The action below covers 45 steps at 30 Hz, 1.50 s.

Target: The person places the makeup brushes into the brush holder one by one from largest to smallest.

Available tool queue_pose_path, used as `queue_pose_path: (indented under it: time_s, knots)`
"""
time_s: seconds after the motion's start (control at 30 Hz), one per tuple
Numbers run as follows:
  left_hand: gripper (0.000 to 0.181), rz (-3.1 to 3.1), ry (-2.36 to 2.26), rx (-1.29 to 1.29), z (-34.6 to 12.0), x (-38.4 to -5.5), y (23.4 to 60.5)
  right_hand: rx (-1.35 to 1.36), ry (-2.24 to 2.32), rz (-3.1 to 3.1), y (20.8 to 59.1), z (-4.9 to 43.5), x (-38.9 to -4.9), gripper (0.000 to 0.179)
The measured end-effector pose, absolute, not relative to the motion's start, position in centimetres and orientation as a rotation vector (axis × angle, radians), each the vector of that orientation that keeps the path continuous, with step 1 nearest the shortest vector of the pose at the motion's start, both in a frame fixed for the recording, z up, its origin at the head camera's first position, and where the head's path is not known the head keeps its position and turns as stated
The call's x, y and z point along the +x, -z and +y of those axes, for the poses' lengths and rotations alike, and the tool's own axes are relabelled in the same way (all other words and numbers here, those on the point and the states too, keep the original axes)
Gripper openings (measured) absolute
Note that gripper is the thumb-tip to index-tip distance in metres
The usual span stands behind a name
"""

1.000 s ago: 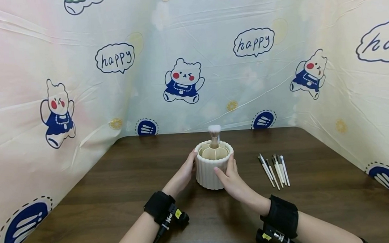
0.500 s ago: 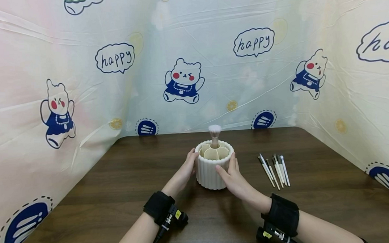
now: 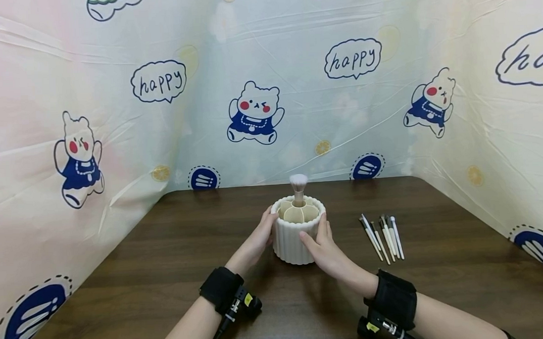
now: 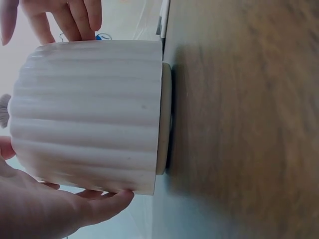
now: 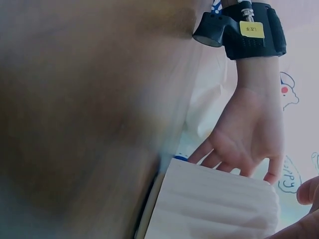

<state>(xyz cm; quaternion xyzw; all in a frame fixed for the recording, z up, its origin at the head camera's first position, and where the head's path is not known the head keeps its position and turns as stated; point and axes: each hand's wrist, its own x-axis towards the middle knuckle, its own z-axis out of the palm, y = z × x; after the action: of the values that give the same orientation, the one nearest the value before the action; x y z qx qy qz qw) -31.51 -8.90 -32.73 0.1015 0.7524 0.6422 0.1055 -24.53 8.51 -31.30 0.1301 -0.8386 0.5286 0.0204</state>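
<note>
A ribbed cream brush holder [image 3: 294, 242] stands upright at the middle of the table. Inside its scalloped rim is a petal-shaped divider [image 3: 293, 215] with several compartments. One makeup brush [image 3: 298, 186] sticks up from it, pale bristles on top. My left hand [image 3: 258, 241] holds the holder's left wall, its fingers going round the far side. On the opposite wall my right hand [image 3: 326, 248] grips it, thumb on the near face and fingers on the right side. The left wrist view shows the holder's round base [image 4: 166, 119] just above the tabletop; contact is hard to tell.
Several slim makeup brushes [image 3: 383, 238] with white handles lie side by side to the right of the holder. Dark wood tabletop [image 3: 167, 275] surrounds everything. A printed curtain [image 3: 252, 49] hangs behind the far edge and along both sides.
The divider and the brush standing in it have turned very slightly. Both hands keep their places on the holder, and the loose brushes lie as before.
</note>
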Motion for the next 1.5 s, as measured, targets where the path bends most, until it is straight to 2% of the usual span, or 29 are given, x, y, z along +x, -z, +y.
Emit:
queue_pose_path:
  time_s: [0.63,1.2,1.37,1.5]
  knots:
    - [0.071,2.203,-1.918,0.246,-8.4,-31.4,32.1,0.371,-1.652,-2.606,31.4,8.6,-24.9,0.081]
    - [0.069,2.215,-1.875,0.24,-8.4,-31.5,31.5,0.376,-1.625,-2.602,30.9,8.9,-25.0,0.081]
    - [0.069,2.218,-1.857,0.232,-8.4,-31.6,31.3,0.338,-1.547,-2.614,30.6,9.5,-25.2,0.075]
    - [0.069,2.226,-1.847,0.218,-8.4,-31.6,31.3,0.259,-1.461,-2.612,29.8,10.5,-26.1,0.064]
